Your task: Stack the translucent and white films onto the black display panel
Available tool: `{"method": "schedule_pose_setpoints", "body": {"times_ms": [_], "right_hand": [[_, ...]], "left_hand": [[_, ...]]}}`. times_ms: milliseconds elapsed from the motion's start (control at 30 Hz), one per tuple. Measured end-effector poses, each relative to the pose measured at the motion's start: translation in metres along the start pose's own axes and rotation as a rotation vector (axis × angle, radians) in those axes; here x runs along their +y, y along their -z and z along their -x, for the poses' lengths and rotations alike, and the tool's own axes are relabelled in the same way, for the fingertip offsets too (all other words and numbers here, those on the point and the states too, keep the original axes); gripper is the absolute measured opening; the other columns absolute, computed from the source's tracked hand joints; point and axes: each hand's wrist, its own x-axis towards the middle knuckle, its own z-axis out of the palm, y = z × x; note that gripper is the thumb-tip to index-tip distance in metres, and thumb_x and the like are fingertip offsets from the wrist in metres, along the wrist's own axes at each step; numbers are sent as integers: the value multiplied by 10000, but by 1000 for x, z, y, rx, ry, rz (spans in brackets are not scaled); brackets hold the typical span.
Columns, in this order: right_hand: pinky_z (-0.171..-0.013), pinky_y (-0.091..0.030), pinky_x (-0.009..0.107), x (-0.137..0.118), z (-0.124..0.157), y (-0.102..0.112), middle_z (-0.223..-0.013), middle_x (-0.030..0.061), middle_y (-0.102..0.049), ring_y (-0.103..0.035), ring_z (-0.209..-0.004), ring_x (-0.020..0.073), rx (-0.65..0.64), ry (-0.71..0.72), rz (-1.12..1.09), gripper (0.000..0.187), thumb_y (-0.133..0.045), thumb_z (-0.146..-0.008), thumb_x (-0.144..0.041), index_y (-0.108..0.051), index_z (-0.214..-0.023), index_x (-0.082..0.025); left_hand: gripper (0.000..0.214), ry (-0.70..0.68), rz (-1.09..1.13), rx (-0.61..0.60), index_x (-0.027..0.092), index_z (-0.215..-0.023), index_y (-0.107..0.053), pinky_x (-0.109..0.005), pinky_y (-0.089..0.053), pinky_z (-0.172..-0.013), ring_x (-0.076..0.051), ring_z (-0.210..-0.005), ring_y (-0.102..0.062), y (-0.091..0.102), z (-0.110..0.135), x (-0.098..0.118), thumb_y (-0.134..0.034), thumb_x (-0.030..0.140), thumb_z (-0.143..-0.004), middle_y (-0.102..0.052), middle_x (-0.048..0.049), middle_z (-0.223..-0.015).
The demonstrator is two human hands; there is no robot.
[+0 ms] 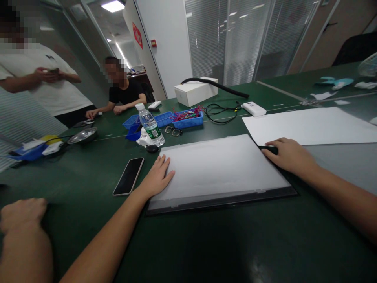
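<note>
A large white paper sheet [215, 169] lies on a thin dark-edged board [224, 201] in front of me. My left hand [157, 177] rests flat on the sheet's left edge with its fingers spread. At the far right edge of the board, my right hand [290, 156] is closed around a slim black object [271, 149], perhaps a handle. Its narrow end points left toward the sheet; the rest is hidden in my fingers. A phone [129, 177] with a dark screen lies just left of my left hand.
Behind the sheet stand a water bottle [150, 125], blue trays [188, 122] with red wires, glasses [173, 131] and a white box [196, 92]. Another white sheet [312, 125] lies right. Someone's forearm and fist [23, 214] rest at lower left. Two people are across the table.
</note>
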Motion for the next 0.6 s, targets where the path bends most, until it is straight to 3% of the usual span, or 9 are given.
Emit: {"method": "schedule_pose_setpoints", "body": {"times_ms": [100,200,433,600], "right_hand": [[-849,-571,665,-7,4,5,-1080,236,-758,-697,-1010,448,-20,8,45,681,-380,-1029,-680,-830,-1120,-177],[-876,-575,594,-18,8,6,-1032,192,-752,-699,-960,382,-65,82,44,650,-375,-1042,-653,-835,-1073,-195],[-920,-582,483,-27,7,-4,-1152,168,-740,-708,-1041,330,-91,156,9,682,-389,-1048,-651,-757,-1337,-156],[-1057,-543,611,-39,12,-1,-1313,239,-702,-662,-1199,410,-33,207,7,720,-414,-1046,-636,-715,-1426,-104]], "left_hand": [[834,-7,13,19,57,-1670,-446,-634,-236,-1356,-428,-1700,-194,-1,0,-1,-433,645,-1079,-291,-260,-1799],[825,-12,33,21,86,-1670,-457,-640,-239,-1353,-426,-1700,-195,-1,0,-2,-451,654,-1072,-296,-239,-1804],[867,28,48,33,77,-1657,-474,-646,-229,-1352,-435,-1696,-211,0,-4,-16,-479,681,-1034,-307,-249,-1798],[868,51,24,36,23,-1658,-451,-631,-216,-1360,-441,-1694,-213,1,-5,-22,-451,629,-1037,-301,-282,-1790]]}}
